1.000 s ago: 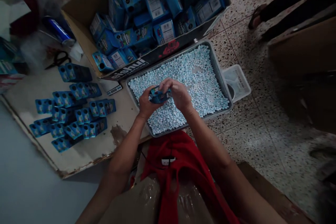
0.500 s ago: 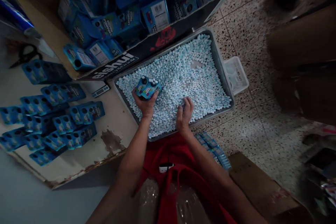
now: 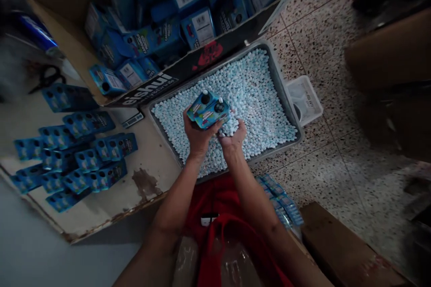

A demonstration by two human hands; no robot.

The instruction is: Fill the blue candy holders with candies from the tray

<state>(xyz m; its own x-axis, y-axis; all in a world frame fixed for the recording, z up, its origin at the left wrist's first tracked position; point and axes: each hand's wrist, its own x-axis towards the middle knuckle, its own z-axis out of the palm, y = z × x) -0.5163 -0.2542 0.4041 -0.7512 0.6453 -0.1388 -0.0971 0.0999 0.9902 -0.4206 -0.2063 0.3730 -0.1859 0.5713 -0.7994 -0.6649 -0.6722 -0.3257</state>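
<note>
Two small blue boxes [image 3: 207, 112] with round holes are gripped side by side in my left hand [image 3: 198, 136], above the candies. White candies show at their holes. My right hand [image 3: 234, 136], palm up and cupped, holds a heap of pale blue and white candies [image 3: 229, 126] close beside the boxes' lower right corner. Beneath both hands lies a grey tray [image 3: 278, 69] spread with many such small candies.
A large carton [image 3: 148, 87] full of blue boxes stands behind the tray. Several blue boxes [image 3: 84, 159] stand in rows on the worn table [image 3: 134, 206] at left, near scissors [image 3: 50, 76]. A clear container [image 3: 308, 101] adjoins the tray's right side. Brown cartons [image 3: 340, 242] lie lower right.
My right hand has risen from the candies, turned palm up with a heap in it, and come beside the boxes. My left hand has moved slightly right with the boxes.
</note>
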